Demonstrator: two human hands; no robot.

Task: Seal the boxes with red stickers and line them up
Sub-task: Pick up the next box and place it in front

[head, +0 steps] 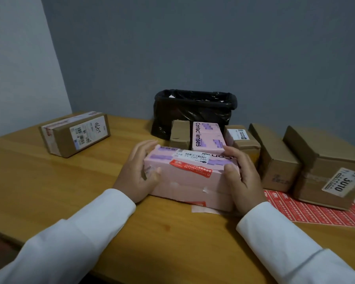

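We see a wooden table (pixel 49 191) against a grey wall, and at its back a bin (pixel 193 111) lined with a black bag. On the right stands a big brown box (pixel 324 160) with a white label, resting partly on a red sticker sheet (pixel 307 210). To its left a row of boxes runs along: a plain brown one (pixel 275 160), a smaller labelled one (pixel 242 140), a pink box (pixel 208 136) printed "Contact lenses", and a small brown one (pixel 179 134). Far left, well apart from the row, lies a taped brown box (pixel 74 134). In front of the row, at the middle of the table, our two hands hold a long pink box (pixel 189 179) by its ends: the left hand (pixel 137 171) curls round the left end, the right hand (pixel 240 173) grips the right end, thumb on the front face. A red sticker (pixel 191 168) lies across its top front edge, beside a white barcode label (pixel 193 155)
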